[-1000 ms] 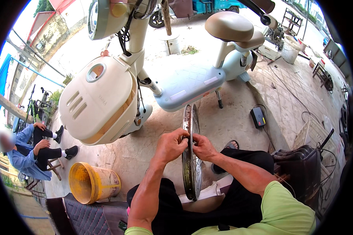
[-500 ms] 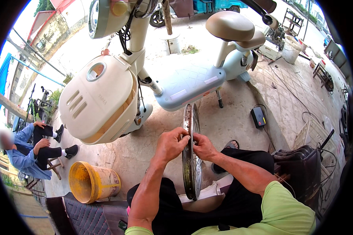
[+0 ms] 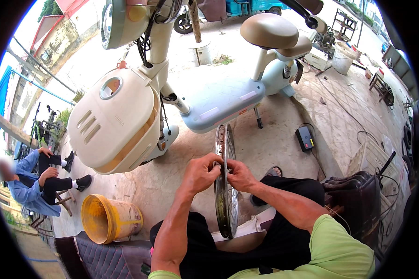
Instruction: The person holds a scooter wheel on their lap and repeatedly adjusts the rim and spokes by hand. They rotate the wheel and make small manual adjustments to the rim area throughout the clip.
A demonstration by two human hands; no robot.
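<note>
A spoked wheel rim without a tyre stands upright between my knees, edge toward me. Its metal is dull, with dark and yellowish stains, and thin spokes show along its right side. My left hand is closed at the rim's left side, fingertips curled over its outer face. From the right, my right hand grips the same stretch of rim with bent fingers. The two sets of fingertips almost meet across it. Whether a small part is pinched between them is hidden.
A cream and pale-blue electric scooter stands just ahead. At left are a yellow-stained bucket and a seated person. On the right lie a black charger box with a cable, a dark padded seat and a plastic crate.
The view has shifted slightly. Both hands stay at the same part of the rim, with only small finger movement; the wheel keeps its upright stance.
</note>
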